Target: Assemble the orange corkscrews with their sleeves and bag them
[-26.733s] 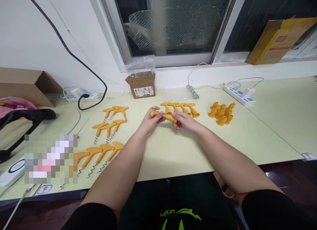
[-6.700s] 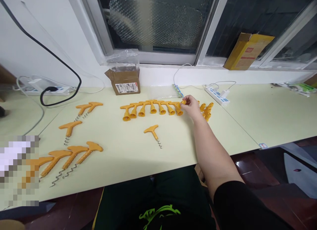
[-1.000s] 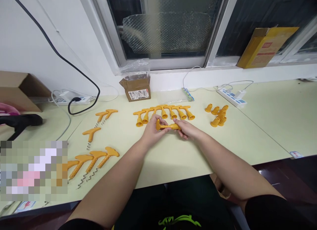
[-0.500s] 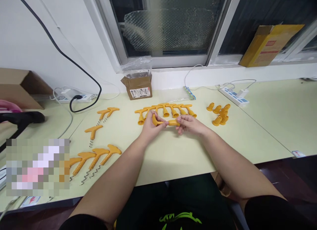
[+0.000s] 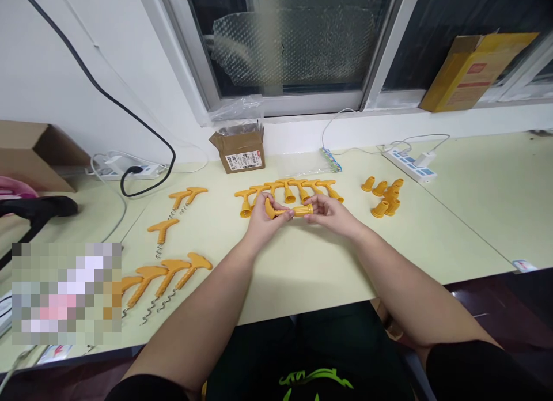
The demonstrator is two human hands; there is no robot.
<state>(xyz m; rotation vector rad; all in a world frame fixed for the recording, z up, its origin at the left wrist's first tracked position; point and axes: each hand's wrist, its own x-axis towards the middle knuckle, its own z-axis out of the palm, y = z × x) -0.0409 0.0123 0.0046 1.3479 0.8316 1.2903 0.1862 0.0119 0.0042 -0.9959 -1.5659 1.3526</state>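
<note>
My left hand point(image 5: 262, 222) is closed around the yellow T-handle of a corkscrew point(image 5: 270, 208), held just above the table. A yellow bell-shaped cap point(image 5: 302, 211) sits at the shaft end, in line with the handle; the metal spiral is hidden. The fingertips of my right hand point(image 5: 332, 214) pinch the cap's flared end. Right behind my hands lies a row of several yellow corkscrews point(image 5: 289, 192) with caps on. Loose yellow caps point(image 5: 380, 208) stand in a cluster to the right. Corkscrews with bare metal spirals point(image 5: 161, 233) lie to the left.
Near the wall stand a small cardboard box point(image 5: 242, 153) and a clear plastic bag point(image 5: 298, 163). Power strips point(image 5: 410, 163) with cables lie at the back. A black cable point(image 5: 99, 90) hangs down on the left. A yellow carton point(image 5: 475, 72) leans by the window.
My right fingers have shifted their grip on the cap, so more of its flared end shows. My left hand keeps its hold on the corkscrew handle.
</note>
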